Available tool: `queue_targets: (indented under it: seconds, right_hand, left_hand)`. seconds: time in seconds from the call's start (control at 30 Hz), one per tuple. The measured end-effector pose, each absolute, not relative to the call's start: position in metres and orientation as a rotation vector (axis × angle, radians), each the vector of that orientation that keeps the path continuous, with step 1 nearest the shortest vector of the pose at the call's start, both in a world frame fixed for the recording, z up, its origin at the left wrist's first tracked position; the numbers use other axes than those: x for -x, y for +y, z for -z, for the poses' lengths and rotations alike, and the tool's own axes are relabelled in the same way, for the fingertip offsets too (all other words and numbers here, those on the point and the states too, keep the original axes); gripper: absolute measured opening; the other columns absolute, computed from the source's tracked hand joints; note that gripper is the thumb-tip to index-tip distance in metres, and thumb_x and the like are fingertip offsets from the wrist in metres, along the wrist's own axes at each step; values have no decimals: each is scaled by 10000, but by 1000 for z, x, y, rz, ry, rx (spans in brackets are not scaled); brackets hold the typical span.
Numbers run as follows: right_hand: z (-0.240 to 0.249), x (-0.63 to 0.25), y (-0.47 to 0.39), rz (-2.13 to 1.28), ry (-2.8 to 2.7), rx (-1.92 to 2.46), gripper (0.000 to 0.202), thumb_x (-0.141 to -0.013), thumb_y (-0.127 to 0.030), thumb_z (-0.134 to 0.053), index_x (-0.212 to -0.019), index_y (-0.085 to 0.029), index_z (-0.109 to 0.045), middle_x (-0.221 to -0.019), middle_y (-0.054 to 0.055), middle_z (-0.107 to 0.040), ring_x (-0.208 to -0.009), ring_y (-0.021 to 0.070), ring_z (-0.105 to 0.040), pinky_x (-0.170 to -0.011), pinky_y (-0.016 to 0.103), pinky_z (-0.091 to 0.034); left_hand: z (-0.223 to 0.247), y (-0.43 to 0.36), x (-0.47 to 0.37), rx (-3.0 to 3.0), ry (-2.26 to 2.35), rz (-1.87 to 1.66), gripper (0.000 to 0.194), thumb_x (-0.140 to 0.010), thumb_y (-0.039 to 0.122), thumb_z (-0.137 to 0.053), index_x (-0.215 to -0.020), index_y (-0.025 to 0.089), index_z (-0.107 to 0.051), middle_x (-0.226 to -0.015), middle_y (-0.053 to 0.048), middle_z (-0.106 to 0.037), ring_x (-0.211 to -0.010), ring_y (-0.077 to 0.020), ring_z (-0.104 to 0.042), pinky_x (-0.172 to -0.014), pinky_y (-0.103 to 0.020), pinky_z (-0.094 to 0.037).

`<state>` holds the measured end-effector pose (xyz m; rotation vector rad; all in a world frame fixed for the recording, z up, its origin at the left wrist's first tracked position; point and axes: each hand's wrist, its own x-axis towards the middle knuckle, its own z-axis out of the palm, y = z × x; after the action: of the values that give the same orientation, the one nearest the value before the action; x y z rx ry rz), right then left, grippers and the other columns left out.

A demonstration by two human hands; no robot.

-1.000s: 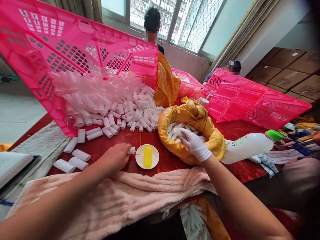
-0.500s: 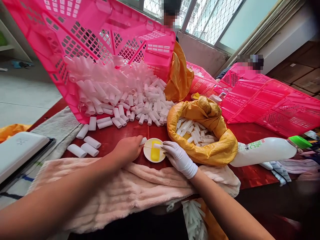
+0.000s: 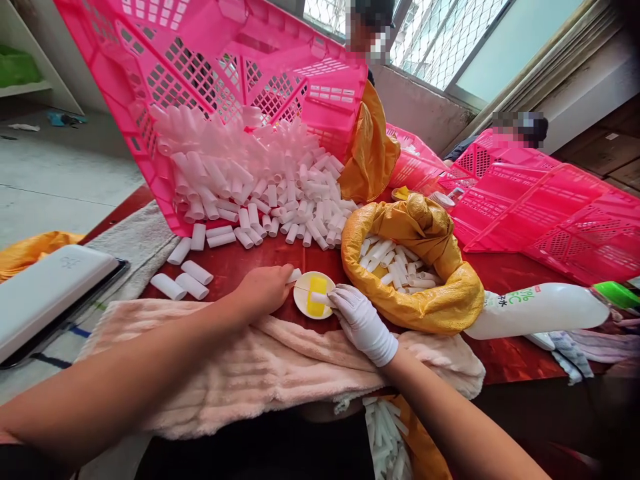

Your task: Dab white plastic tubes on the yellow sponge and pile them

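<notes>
My bare left hand (image 3: 265, 290) is closed around a short white tube (image 3: 294, 275), whose end sticks out past the fingers. My right hand (image 3: 363, 321), in a white glove, pinches another white tube (image 3: 321, 299) by one end. That tube lies level over a small round white dish (image 3: 300, 301) with a yellow patch (image 3: 315, 283) in it. Whether tube and patch touch, I cannot tell. A thin line runs over the dish from the left hand's side toward the right hand's tube; its kind is too fine to make out.
Beyond my hands a tipped pink crate (image 3: 165, 200) spills many white tubes (image 3: 280, 200). At right stand a rolled-down yellow sack (image 3: 425, 310) of thinner tubes and a lying bottle (image 3: 545, 310). A pink towel (image 3: 200, 360) covers the table's front edge. Two people are in the background.
The view has shifted, so most things sit slightly further right in the picture. Both hands keep their tubes at the dish, and the right hand's tube lies a little lower over the yellow patch.
</notes>
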<state>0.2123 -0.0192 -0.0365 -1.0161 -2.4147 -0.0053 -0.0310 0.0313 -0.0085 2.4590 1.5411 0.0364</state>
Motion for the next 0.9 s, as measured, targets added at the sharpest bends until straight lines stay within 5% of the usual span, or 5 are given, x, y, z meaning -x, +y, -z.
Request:
queue_targets:
  seconds: [0.23, 0.33, 0.43, 0.57, 0.9]
  right_hand:
    - [22, -200, -35, -157, -2545, 744, 212, -923, -164, -486, -1005, -242, -665, -968, 62, -677, -873, 176, -625, -804, 338, -539]
    - [26, -191, -30, -366, -2119, 877, 205, -908, -190, -521, -1076, -250, -623, -1078, 81, -647, -999, 190, -613, -858, 353, -534]
    - [30, -182, -17, -668, -1583, 1052, 215, -881, -269, -563, -1091, -231, -585, -1042, 85, -649, -846, 175, -641, -722, 321, -564]
    - [21, -170, -4, -985, -1300, 1161, 291, -773, -377, -649, -997, -198, -598, -819, 34, -640, -562, 112, -547, -548, 270, -515]
    - [12, -139, 5, -1014, -1349, 1401, 357, -785, -509, -484, -598, -206, -457, -547, -17, -488, -498, 103, -434, -443, 225, -384]
  left_hand:
    - [9, 35, 30, -2344, 1595, -15, 318, -904, 405, -396, -987, 153, -571, -968, -117, -679, -904, -242, -646, -717, -319, -466]
    - [7, 34, 32, -2438, 1544, -121, 259, -897, 343, -433, -1003, 170, -595, -1037, -102, -660, -1000, -240, -606, -813, -346, -449]
    - [3, 30, 34, -2560, 1461, -290, 232, -894, 272, -450, -1052, 197, -603, -1061, -77, -652, -1050, -236, -580, -892, -384, -409]
    - [1, 25, 33, -2643, 1342, -322, 207, -908, 286, -455, -992, 175, -608, -923, -67, -678, -912, -207, -622, -804, -343, -414]
    - [-3, 11, 17, -2709, 1284, -125, 328, -923, 395, -411, -916, 141, -618, -770, -95, -683, -692, -218, -642, -669, -332, -447]
